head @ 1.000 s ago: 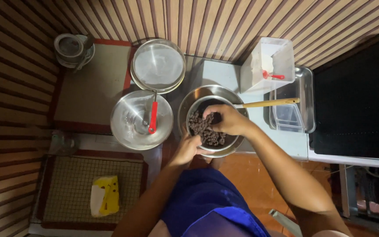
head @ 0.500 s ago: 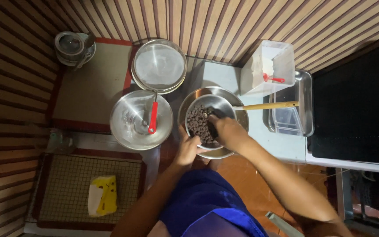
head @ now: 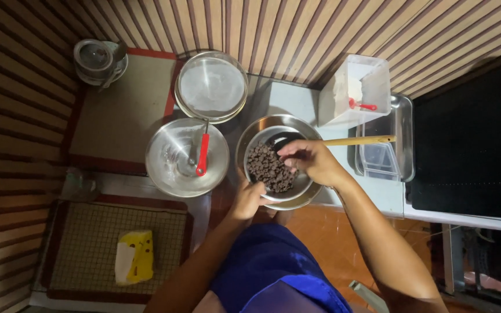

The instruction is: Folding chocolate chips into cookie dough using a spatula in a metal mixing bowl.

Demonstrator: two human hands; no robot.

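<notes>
A steel bowl (head: 260, 127) holds a heap of dark chocolate chips (head: 269, 168). My left hand (head: 248, 198) grips the bowl's near rim from below. My right hand (head: 310, 160) hovers over the chips at the bowl's right side, fingers curled toward them; whether it holds any chips is hidden. A wooden stick handle (head: 359, 140) lies across the far right rim, pointing right.
Left of the bowl stands a second steel bowl (head: 169, 168) with a red-handled tool (head: 203, 154). A round sieve (head: 211, 86) sits behind it. A white tub (head: 355, 90), a steel tray (head: 403, 139), a baking mat (head: 117, 110) and a yellow packet (head: 134, 256) lie around.
My right hand has moved from the middle of the chips to the bowl's right side. My left hand stays at the near rim.
</notes>
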